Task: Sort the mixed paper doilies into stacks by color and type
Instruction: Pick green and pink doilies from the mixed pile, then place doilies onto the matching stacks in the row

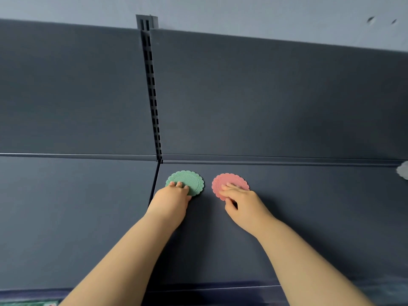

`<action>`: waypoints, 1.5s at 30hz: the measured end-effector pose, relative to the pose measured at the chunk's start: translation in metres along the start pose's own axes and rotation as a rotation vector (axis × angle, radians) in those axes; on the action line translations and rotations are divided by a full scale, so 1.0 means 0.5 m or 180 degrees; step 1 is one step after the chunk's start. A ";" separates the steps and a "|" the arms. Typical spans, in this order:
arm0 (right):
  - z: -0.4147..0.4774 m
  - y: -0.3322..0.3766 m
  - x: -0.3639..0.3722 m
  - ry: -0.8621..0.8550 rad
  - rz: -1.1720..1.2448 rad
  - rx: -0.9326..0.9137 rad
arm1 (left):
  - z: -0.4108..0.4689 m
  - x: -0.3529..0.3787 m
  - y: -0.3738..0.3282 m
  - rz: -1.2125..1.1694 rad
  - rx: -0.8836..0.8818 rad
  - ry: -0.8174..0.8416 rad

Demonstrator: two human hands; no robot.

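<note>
A: Doilies, position?
B: Green scalloped round paper doily (pixel 186 181) flat on the dark blue-grey shelf (pixel 309 217), far side, just right of the slotted upright (pixel 152 96); pink scalloped round paper doily (pixel 229 182) beside it on the right, not touching.
A: Hands?
B: Left hand (pixel 174 196) rests its fingers on the green one's near half; right hand (pixel 240 200) lies flat on the pink; neither clenched, both pressing.

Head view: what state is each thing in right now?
green doily: flat on the shelf.
pink doily: on the shelf, apart from green doily.
left hand: fingertips rest on green doily.
right hand: fingers on pink doily, thumb at its edge; grip unclear.
pale doily: at right frame edge, cut off.
</note>
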State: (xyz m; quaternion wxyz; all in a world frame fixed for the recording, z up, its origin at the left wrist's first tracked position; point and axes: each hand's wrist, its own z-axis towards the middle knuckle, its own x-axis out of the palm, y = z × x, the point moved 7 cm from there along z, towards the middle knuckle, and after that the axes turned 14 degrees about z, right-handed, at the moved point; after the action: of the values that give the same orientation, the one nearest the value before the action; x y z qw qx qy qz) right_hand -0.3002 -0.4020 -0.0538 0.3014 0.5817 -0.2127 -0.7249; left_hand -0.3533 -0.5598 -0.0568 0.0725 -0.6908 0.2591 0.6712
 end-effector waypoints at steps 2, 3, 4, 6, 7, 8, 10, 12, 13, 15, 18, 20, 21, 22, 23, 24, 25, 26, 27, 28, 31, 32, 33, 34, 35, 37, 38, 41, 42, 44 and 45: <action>0.002 -0.007 0.001 0.0034 -0.0006 0.0043 | -0.004 0.000 -0.005 -0.0007 -0.0040 -0.0069; 0.002 -0.008 0.001 0.0067 -0.0008 0.0063 | -0.005 0.001 -0.006 -0.0028 -0.0061 -0.0108; 0.003 -0.008 0.001 0.0124 0.0012 0.0086 | -0.007 0.001 -0.007 -0.0065 -0.0066 -0.0143; -0.001 -0.004 -0.002 0.0326 0.0051 0.0102 | -0.014 -0.001 -0.011 -0.0108 -0.0024 -0.0213; -0.005 -0.002 -0.007 0.0399 0.0015 0.0090 | -0.020 -0.006 -0.013 -0.0062 -0.0012 -0.0280; -0.012 0.000 -0.016 0.0406 -0.0020 0.0082 | -0.028 -0.014 -0.017 0.0023 -0.0026 -0.0365; -0.033 0.001 -0.044 0.0252 -0.0012 0.0059 | -0.048 -0.040 -0.038 0.0166 -0.0058 -0.0579; -0.061 -0.001 -0.076 0.0162 -0.0001 0.0038 | -0.071 -0.078 -0.085 0.0135 0.0044 -0.0865; -0.078 -0.004 -0.094 0.0159 -0.0020 0.0041 | -0.083 -0.101 -0.117 0.0050 0.0143 -0.1031; -0.117 -0.012 -0.140 0.0118 -0.0057 0.0057 | -0.107 -0.145 -0.188 -0.0114 0.0357 -0.1301; -0.192 -0.037 -0.224 0.0037 -0.0046 0.0086 | -0.149 -0.221 -0.309 -0.0270 0.0674 -0.1696; -0.260 -0.064 -0.286 -0.0014 -0.0083 0.0114 | -0.178 -0.255 -0.397 -0.0348 0.0800 -0.1935; -0.299 -0.082 -0.321 -0.0059 -0.0111 0.0133 | -0.191 -0.264 -0.446 -0.0365 0.0834 -0.1930; -0.341 -0.101 -0.359 -0.0121 -0.0137 0.0156 | -0.205 -0.272 -0.496 -0.0374 0.0872 -0.1905; -0.386 -0.122 -0.397 -0.0194 -0.0158 0.0182 | -0.218 -0.278 -0.549 -0.0402 0.0932 -0.1882; -0.432 -0.146 -0.433 -0.0266 -0.0174 0.0215 | -0.230 -0.280 -0.603 -0.0450 0.1009 -0.1849; -0.479 -0.170 -0.467 -0.0333 -0.0185 0.0261 | -0.241 -0.282 -0.656 -0.0495 0.1080 -0.1817; -0.525 -0.196 -0.498 -0.0399 -0.0188 0.0332 | -0.251 -0.285 -0.706 -0.0518 0.1141 -0.1796; -0.571 -0.222 -0.526 -0.0467 -0.0183 0.0430 | -0.260 -0.288 -0.754 -0.0539 0.1192 -0.1783; -0.613 -0.246 -0.549 -0.0538 -0.0171 0.0530 | -0.269 -0.291 -0.799 -0.0565 0.1236 -0.1769; -0.723 -0.309 -0.601 -0.0762 -0.0056 0.0783 | -0.292 -0.299 -0.912 -0.0676 0.1395 -0.1643; -0.750 -0.327 -0.613 -0.0792 -0.0031 0.0838 | -0.296 -0.303 -0.940 -0.0697 0.1411 -0.1578; -0.771 -0.342 -0.622 -0.0794 -0.0009 0.0876 | -0.297 -0.307 -0.962 -0.0704 0.1402 -0.1516; -0.787 -0.358 -0.629 -0.0788 0.0024 0.0915 | -0.295 -0.311 -0.980 -0.0712 0.1381 -0.1469; -0.800 -0.374 -0.637 -0.0791 0.0068 0.0962 | -0.292 -0.315 -0.995 -0.0731 0.1361 -0.1438; -0.813 -0.403 -0.655 -0.0855 0.0188 0.1070 | -0.280 -0.322 -1.017 -0.0783 0.1335 -0.1431; -0.815 -0.417 -0.663 -0.0909 0.0264 0.1116 | -0.273 -0.326 -1.026 -0.0795 0.1334 -0.1456; -0.807 -0.458 -0.682 -0.1063 0.0379 0.1126 | -0.240 -0.332 -1.053 -0.0809 0.1387 -0.1507; -0.799 -0.470 -0.687 -0.1085 0.0381 0.1094 | -0.225 -0.334 -1.061 -0.0810 0.1398 -0.1522; -0.776 -0.493 -0.695 -0.1038 0.0372 0.1033 | -0.189 -0.340 -1.073 -0.0853 0.1353 -0.1581; -0.762 -0.505 -0.700 -0.0991 0.0350 0.1028 | -0.168 -0.344 -1.079 -0.0887 0.1310 -0.1608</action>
State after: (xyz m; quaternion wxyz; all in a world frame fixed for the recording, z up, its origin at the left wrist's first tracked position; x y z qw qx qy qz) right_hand 0.0720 0.0375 -0.0584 0.2069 0.4911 -0.4013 -0.7450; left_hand -0.0266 -0.0912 -0.0169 0.3629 -0.5026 0.2661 0.7382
